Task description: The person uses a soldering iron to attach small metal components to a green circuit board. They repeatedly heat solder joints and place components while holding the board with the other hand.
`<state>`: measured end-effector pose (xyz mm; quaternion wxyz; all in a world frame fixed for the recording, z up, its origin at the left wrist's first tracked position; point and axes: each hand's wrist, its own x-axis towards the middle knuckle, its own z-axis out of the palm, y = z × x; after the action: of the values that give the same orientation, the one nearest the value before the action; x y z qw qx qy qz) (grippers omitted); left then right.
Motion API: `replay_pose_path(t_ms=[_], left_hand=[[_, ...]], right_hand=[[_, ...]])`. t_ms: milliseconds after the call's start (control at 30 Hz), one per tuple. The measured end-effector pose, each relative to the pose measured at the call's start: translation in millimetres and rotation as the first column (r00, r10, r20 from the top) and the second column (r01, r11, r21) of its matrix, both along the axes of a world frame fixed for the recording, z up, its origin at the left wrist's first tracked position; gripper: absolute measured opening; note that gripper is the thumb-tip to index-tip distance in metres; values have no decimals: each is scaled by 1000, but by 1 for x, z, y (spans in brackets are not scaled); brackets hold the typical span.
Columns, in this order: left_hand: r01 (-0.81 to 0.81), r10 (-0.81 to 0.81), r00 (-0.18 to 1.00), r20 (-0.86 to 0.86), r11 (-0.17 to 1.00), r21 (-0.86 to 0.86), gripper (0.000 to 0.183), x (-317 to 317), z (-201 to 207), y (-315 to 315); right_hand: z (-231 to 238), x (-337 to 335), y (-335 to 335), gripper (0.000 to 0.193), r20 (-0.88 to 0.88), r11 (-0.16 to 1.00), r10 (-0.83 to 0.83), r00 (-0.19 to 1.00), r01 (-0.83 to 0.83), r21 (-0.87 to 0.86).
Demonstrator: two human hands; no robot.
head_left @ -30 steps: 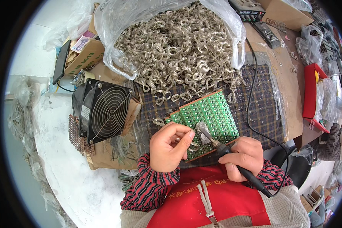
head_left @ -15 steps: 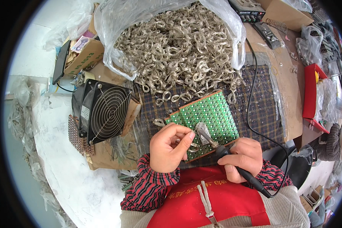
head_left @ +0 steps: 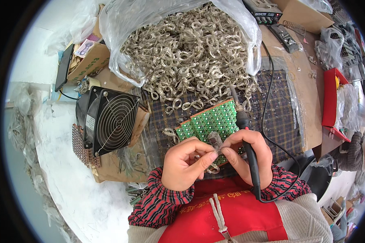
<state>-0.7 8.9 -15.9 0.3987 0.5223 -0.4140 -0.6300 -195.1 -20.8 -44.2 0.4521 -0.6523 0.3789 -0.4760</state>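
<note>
Both hands pinch one wire loop [head_left: 215, 141] over the green circuit board [head_left: 209, 121]: left hand [head_left: 186, 164] in a closed fingertip grip, right hand [head_left: 247, 156] also clasping the soldering iron [head_left: 245, 133]. The loop is not yet soldered; a full bag of loops [head_left: 186, 48] remains.

You are seated at a cluttered brown workbench [head_left: 302, 101] draped in dark plaid cloth [head_left: 280, 117], with a black fan [head_left: 109, 119] and cardboard boxes [head_left: 91, 60] to your left, a red tray [head_left: 330, 97] to your right, and pale daylit floor [head_left: 61, 178] below.
</note>
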Motion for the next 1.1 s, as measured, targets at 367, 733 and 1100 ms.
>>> replay_pose_path(t_ms=[367, 733, 1100], left_hand=[[-54, 75, 940, 332, 996, -73, 8, 0, -13, -3], [45, -28, 997, -69, 963, 264, 14, 12, 0, -6], [47, 24, 947, 321, 976, -213, 10, 3, -16, -6]], right_hand=[[-3, -3, -6, 41, -111, 986, -31, 993, 12, -166], [-9, 0, -11, 42, -65, 958, 63, 996, -79, -276], [-8, -2, -5, 37, -120, 980, 38, 992, -60, -190]])
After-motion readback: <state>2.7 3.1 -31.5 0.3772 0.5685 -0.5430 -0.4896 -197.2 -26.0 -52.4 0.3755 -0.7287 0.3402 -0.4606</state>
